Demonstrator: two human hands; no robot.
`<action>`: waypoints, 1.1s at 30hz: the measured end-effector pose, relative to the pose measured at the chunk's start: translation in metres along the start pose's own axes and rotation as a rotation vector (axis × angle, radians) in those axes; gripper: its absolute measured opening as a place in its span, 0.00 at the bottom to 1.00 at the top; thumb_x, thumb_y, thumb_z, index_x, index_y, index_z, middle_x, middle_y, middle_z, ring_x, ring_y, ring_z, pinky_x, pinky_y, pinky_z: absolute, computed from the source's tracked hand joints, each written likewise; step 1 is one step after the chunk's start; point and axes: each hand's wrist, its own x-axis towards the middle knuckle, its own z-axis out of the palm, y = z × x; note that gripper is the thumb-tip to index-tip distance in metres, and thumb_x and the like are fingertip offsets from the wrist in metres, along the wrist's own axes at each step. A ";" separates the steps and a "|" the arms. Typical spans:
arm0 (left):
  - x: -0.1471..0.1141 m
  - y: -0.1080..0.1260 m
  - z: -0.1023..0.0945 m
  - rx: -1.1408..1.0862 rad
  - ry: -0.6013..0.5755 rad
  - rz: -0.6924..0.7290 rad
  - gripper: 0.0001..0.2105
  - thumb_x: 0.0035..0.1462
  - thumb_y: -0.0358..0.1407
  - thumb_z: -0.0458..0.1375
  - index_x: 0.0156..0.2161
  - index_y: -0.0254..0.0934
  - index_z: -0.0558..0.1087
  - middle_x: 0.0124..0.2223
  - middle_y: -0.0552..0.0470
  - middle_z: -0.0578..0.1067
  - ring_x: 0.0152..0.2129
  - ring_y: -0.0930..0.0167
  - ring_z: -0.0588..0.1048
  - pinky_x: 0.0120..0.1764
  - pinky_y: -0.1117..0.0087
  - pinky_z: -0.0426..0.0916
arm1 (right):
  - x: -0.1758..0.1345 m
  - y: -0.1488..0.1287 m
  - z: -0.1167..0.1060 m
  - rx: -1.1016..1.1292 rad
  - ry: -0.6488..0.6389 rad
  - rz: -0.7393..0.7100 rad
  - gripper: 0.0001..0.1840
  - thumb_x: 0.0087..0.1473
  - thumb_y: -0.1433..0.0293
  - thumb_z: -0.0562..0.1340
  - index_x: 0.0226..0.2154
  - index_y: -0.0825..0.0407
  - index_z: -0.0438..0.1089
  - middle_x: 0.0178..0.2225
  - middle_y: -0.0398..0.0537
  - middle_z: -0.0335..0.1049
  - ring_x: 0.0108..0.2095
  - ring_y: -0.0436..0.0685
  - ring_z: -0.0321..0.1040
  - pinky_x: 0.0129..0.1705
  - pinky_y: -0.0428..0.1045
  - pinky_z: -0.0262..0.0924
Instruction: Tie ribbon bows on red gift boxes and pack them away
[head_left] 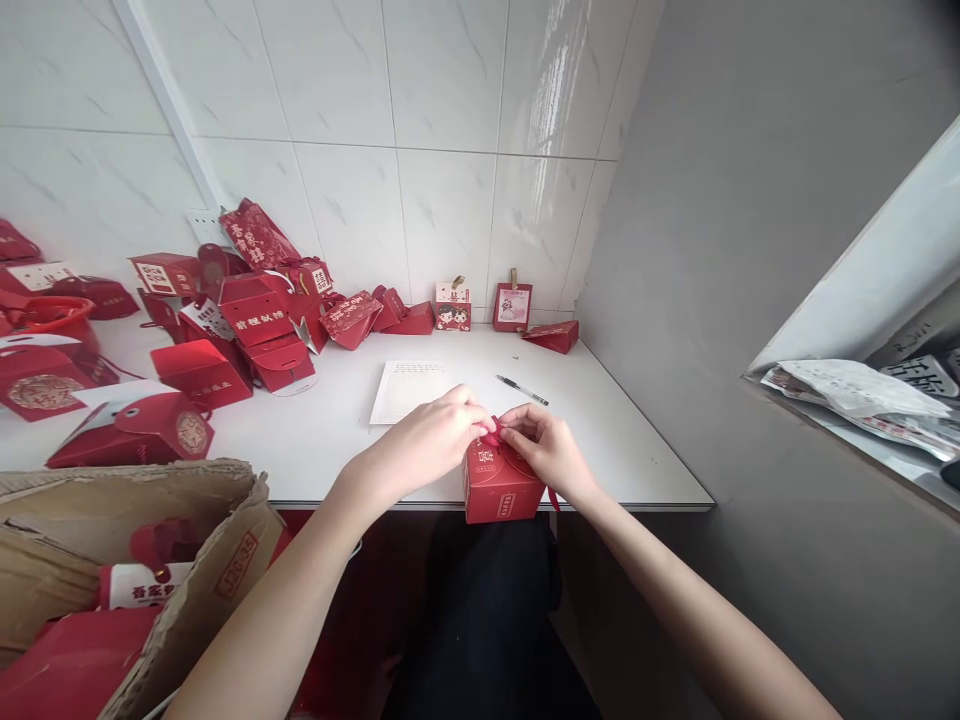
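Note:
A red gift box (504,492) with gold print sits at the table's front edge, partly over it. Both hands meet at its top, on a red ribbon (493,436). My left hand (455,425) pinches the ribbon from the left, fingertips close together. From the right, my right hand (541,443) pinches it too, thumb and forefinger near the knot. One ribbon end hangs down the box's right side. The fingers hide part of the ribbon, so I cannot tell how the knot lies.
Many red boxes (259,318) crowd the table's left side. A notepad (405,388) and a pen (523,389) lie behind my hands. Two small boxes, one a pink-fronted box (513,306), stand by the tiled wall. A cardboard carton (225,540) is at lower left; a grey wall (675,250) rises right.

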 end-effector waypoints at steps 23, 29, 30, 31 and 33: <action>0.024 -0.031 0.053 -0.281 0.194 -0.074 0.04 0.55 0.32 0.52 0.32 0.39 0.68 0.33 0.53 0.71 0.32 0.70 0.70 0.35 0.69 0.64 | -0.001 0.004 0.000 0.257 -0.022 0.046 0.19 0.46 0.58 0.65 0.32 0.50 0.57 0.26 0.41 0.71 0.24 0.50 0.64 0.26 0.45 0.56; 0.010 -0.024 0.059 -0.184 0.285 -0.022 0.08 0.57 0.32 0.51 0.27 0.37 0.64 0.31 0.53 0.67 0.34 0.68 0.66 0.37 0.67 0.63 | -0.001 0.001 -0.003 0.116 0.036 0.026 0.12 0.47 0.62 0.63 0.32 0.51 0.63 0.26 0.43 0.71 0.25 0.50 0.65 0.28 0.46 0.59; 0.010 -0.023 0.060 -0.189 0.295 -0.028 0.07 0.57 0.32 0.51 0.27 0.37 0.64 0.32 0.52 0.67 0.34 0.68 0.65 0.38 0.67 0.63 | -0.001 -0.001 -0.004 0.077 0.027 0.018 0.11 0.47 0.63 0.62 0.31 0.51 0.63 0.26 0.43 0.71 0.25 0.50 0.65 0.29 0.46 0.59; 0.010 -0.023 0.062 -0.199 0.303 -0.034 0.07 0.57 0.31 0.51 0.27 0.37 0.64 0.32 0.52 0.68 0.34 0.68 0.65 0.38 0.66 0.63 | 0.000 -0.003 -0.004 0.036 0.017 0.009 0.10 0.46 0.64 0.62 0.31 0.52 0.63 0.26 0.43 0.71 0.25 0.50 0.66 0.28 0.46 0.59; 0.011 -0.023 0.064 -0.236 0.312 -0.045 0.06 0.57 0.31 0.51 0.28 0.37 0.65 0.34 0.51 0.68 0.36 0.68 0.66 0.40 0.66 0.64 | 0.000 -0.007 -0.005 -0.051 0.003 -0.015 0.07 0.46 0.66 0.61 0.29 0.52 0.64 0.25 0.44 0.71 0.25 0.51 0.66 0.28 0.46 0.60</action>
